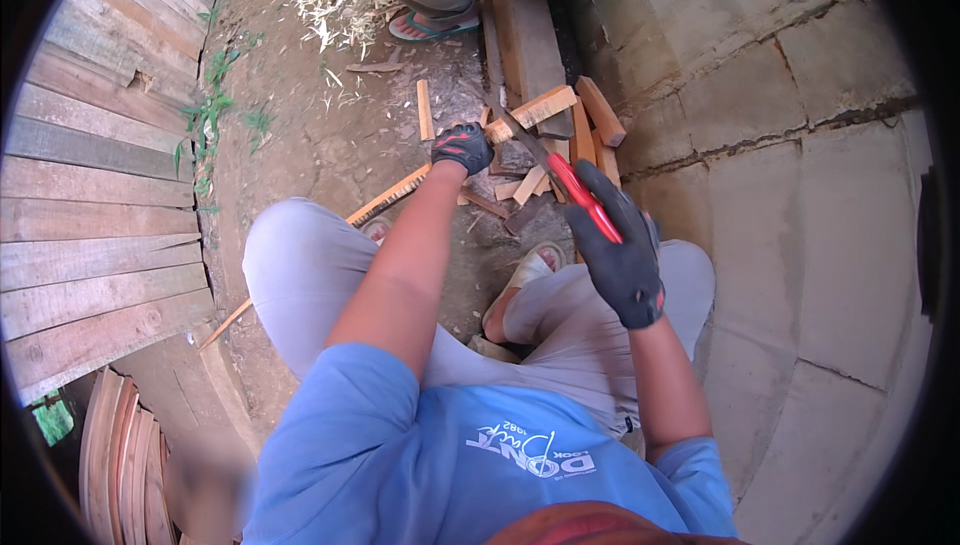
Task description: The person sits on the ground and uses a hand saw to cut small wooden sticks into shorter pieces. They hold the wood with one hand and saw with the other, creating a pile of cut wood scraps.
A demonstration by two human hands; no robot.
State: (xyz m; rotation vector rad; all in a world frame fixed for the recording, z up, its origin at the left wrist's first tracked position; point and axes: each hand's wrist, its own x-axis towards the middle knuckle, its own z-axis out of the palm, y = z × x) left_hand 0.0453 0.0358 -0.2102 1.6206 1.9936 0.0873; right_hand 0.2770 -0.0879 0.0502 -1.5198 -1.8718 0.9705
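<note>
My left hand (462, 147), in a black glove with red marks, reaches forward and presses down on a thin wooden strip (385, 200) lying on the dirt. A hand saw (560, 177) with a red handle is gripped by my gloved right hand (622, 245); its dark blade runs up and left toward a light wooden block (532, 111). I sit low, knees bent in grey trousers, with a sandalled foot (525, 275) under the saw.
Short wood offcuts (596, 125) pile against a concrete block wall (800, 145). A thick plank (525, 40) runs forward. Another person's leg and green sandal (432, 25) are at the top, beside wood shavings (340, 5). A weathered plank fence (90, 195) stands on the left.
</note>
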